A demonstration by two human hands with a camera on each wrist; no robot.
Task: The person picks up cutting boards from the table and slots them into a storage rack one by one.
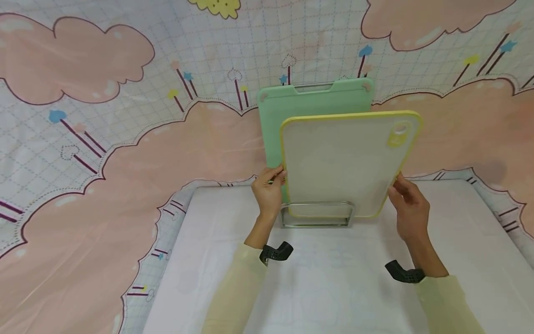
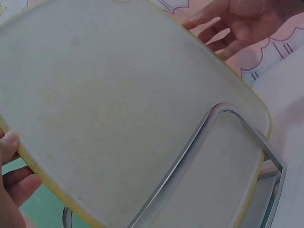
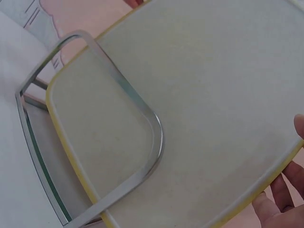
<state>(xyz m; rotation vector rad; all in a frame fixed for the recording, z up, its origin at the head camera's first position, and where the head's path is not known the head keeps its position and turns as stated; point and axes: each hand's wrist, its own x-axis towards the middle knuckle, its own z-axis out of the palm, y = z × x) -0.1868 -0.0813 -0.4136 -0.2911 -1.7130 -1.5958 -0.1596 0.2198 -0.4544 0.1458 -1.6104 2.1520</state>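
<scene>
A whitish cutting board [image 1: 333, 162] with a yellow rim stands slightly tilted, its lower part behind the front loop of a metal rack [image 1: 317, 226]. At the board's left edge, my left hand [image 1: 269, 192] pinches the rim, thumb on the near face and fingers behind. My right hand [image 1: 410, 208] grips the opposite edge the same way, as the thumb and fingers in the right wrist view show. Behind it rises a green cutting board [image 1: 313, 104] with a handle slot along the top; its lower part is hidden.
The rack stands on a white-covered table [image 1: 333, 287]. A patterned cloth backdrop [image 1: 200, 144] with clouds hangs behind the table. Dark wrist camera mounts [image 1: 276, 251] stick out from both forearms.
</scene>
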